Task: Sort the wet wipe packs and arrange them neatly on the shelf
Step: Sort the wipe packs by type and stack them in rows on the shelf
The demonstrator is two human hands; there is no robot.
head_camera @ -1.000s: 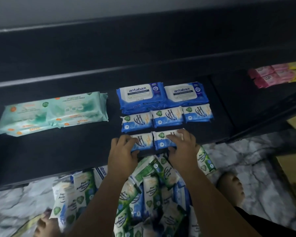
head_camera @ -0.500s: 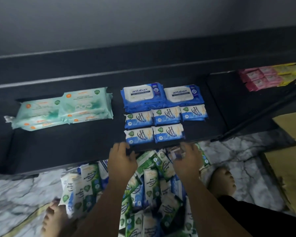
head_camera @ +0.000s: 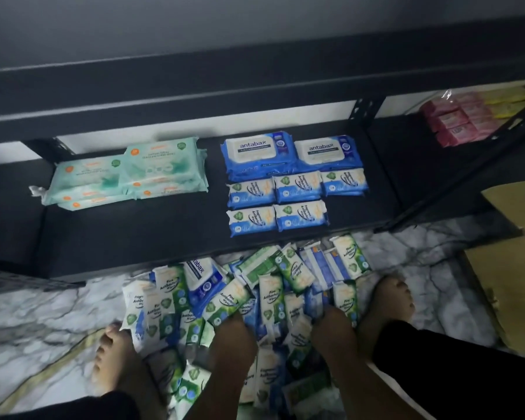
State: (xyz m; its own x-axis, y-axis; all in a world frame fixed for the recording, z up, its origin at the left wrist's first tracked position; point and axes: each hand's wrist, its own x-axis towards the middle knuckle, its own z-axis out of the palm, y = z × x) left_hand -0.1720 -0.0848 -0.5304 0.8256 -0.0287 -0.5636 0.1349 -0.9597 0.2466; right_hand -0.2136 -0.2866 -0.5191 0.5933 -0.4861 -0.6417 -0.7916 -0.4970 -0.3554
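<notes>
Fingers of the left hand [head_camera: 232,328] and right hand [head_camera: 331,324] are buried in the pile of packs [head_camera: 273,292] on the floor [head_camera: 43,313]; whether they grip anything cannot be told. From them the shelf [head_camera: 134,237] lies at 12 o'clock. Its front row of small blue packs [head_camera: 252,221], long axes 9-to-3, looks one short at the 3 o'clock end, nearer the right hand. Piled packs mostly run 12-to-6, so one likely needs a quarter turn.

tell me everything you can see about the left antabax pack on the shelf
The left antabax pack is a soft blue plastic pouch with a white lid panel printed "antabax" in blue. It lies flat, label up, at the back of the black shelf, seemingly atop another like it. Its right edge meets the second antabax pack; small blue-and-white packs butt against its front.
</notes>
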